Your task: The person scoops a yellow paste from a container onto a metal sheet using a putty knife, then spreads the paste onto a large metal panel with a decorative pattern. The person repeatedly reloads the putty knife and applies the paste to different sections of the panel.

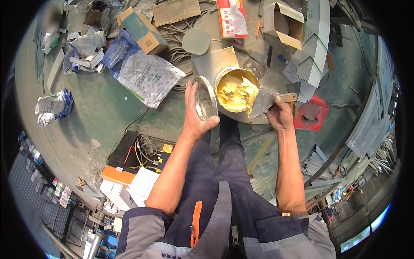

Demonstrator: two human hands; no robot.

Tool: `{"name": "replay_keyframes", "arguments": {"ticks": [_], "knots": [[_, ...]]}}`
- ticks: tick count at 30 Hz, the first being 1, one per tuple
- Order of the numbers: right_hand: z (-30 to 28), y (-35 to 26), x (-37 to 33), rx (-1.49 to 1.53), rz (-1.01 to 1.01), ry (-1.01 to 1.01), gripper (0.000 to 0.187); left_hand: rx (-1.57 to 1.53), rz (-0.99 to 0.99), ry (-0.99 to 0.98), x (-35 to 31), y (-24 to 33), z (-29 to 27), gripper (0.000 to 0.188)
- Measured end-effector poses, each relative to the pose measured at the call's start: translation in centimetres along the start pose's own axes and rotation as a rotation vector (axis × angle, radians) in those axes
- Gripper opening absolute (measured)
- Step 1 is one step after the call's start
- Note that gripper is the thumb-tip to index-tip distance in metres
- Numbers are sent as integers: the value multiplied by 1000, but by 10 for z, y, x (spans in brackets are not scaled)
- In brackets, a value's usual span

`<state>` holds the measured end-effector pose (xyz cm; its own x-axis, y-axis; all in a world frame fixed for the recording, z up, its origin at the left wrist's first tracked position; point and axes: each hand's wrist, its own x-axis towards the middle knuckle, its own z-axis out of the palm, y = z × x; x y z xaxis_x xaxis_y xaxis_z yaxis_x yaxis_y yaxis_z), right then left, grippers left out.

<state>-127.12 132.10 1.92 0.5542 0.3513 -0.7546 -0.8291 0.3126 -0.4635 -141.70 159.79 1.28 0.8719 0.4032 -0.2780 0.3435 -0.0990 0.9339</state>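
An uncapped can (217, 77) of thick yellow putty (235, 93) stands in front of me on a round table (258, 118). My left hand (194, 121) grips a round metal lid (205, 99) by its edge, tilted upright just left of the can. In my right hand (281, 115) is a putty knife (263, 103) with a wide metal blade and a wooden handle. The blade reaches to the can's right rim beside the putty; whether it touches is hard to tell.
On the table lie an open cardboard box (282, 23), a red-and-white package (231, 19) and a flat metal sheet (215, 60). A red case (311, 114) sits on the floor at right. Plastic bags (148, 77), cables and a blue-and-brown carton (142, 32) lie at left.
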Motion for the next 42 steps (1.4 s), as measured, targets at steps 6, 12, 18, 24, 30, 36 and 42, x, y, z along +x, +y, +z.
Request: {"name": "replay_keyframes", "arguments": {"ticks": [6,12,18,24,30,36,42], "knots": [[-15,9,6,-101,18,98,34,29,-13,-21,1,-2,-3,135],[-16,10,3,64,55,34,34,19,-16,-27,-1,-4,-1,134],[-26,22,3,229,53,87,30,4,-24,-43,-3,-3,-1,132],[-15,16,1,90,11,39,29,6,-32,-54,1,-6,-3,132],[20,-1,0,-536,-265,246,37,74,-7,-98,2,-9,-2,132],[70,-3,3,-1217,-542,206,24,149,1,-122,-3,-15,11,132],[84,8,11,-1266,-636,122,18,164,-21,-148,-6,-18,24,131]]}}
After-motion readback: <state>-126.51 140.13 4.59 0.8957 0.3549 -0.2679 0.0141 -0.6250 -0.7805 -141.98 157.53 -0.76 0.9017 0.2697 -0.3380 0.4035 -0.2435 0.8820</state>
